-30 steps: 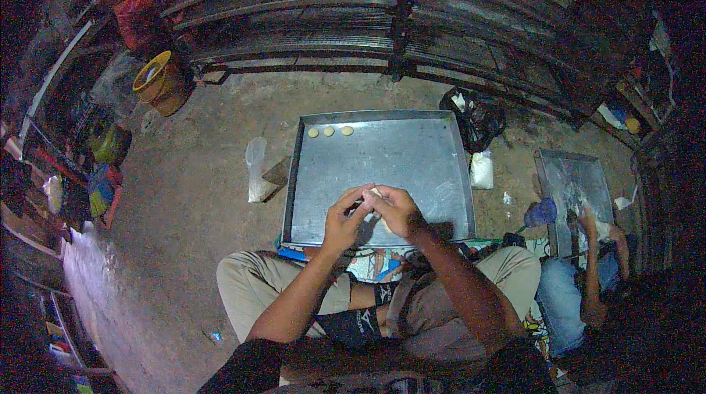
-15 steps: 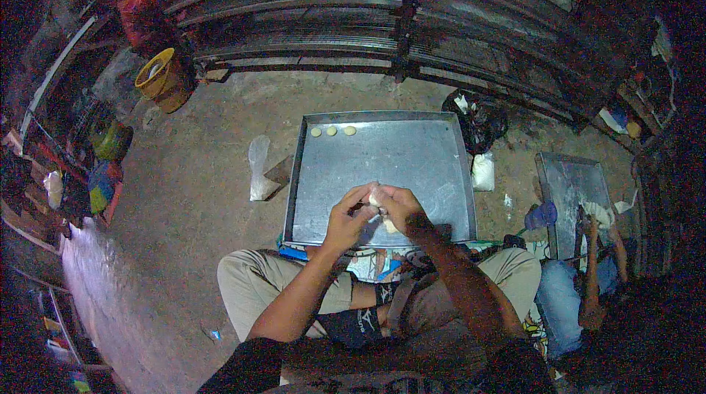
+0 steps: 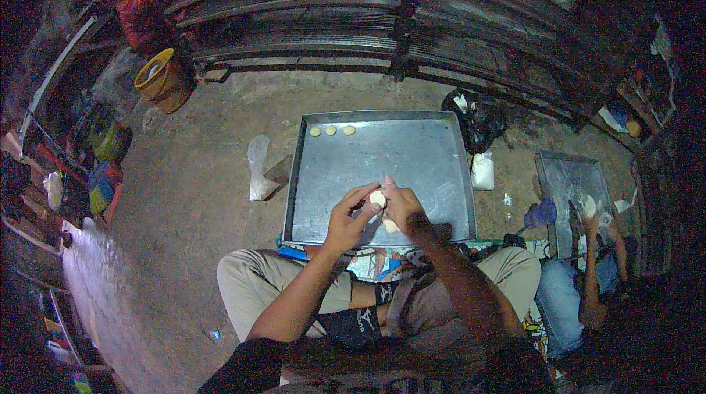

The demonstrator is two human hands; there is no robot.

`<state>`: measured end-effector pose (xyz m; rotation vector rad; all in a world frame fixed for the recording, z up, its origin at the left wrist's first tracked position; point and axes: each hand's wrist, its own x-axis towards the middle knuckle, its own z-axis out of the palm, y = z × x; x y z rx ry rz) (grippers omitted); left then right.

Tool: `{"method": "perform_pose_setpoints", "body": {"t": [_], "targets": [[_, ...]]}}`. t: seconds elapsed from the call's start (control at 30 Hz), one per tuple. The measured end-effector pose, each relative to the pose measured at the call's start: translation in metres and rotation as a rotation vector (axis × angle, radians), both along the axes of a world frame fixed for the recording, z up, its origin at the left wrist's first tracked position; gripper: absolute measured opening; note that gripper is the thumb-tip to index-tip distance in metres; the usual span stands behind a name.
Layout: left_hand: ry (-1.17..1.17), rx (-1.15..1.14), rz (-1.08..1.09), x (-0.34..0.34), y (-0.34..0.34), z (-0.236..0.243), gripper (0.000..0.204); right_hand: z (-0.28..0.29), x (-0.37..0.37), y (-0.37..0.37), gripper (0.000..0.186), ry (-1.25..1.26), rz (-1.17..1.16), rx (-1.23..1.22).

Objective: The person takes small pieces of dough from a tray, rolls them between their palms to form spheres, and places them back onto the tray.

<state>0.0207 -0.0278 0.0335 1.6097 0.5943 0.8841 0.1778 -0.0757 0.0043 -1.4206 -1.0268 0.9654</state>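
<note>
Over the near part of a large metal tray, my hands meet around a small, pale, round piece of dough. My left hand pinches it between thumb and fingers. Pressed against its other side is my right hand, closed, with the thumb pointing up. Another pale lump of dough shows just below the hands, partly hidden by the right one. Three flattened dough rounds lie in a row at the tray's far left corner: a left one, a middle one and a right one.
A clear bag of white powder lies left of the tray. To its right are a white bag and a black plastic bag. A co-worker's hand holds pale dough over a smaller tray. A yellow bucket stands far left.
My right thumb has lifted and the fingers have shifted, so the dough between my hands shows as a rounder disc. The co-worker's hands have moved over their tray.
</note>
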Motion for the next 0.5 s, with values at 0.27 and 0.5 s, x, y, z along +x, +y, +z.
{"method": "perform_pose_setpoints", "body": {"t": [0.27,0.5], "targets": [[0.033,0.095,0.053,0.000,0.000,-0.005,0.040,0.033,0.004,-0.003,0.043,0.018,0.242,-0.042],[0.042,0.060,0.037,-0.001,0.001,-0.005,0.039,-0.006,0.014,-0.001,0.038,-0.325,0.138,0.200]]}}
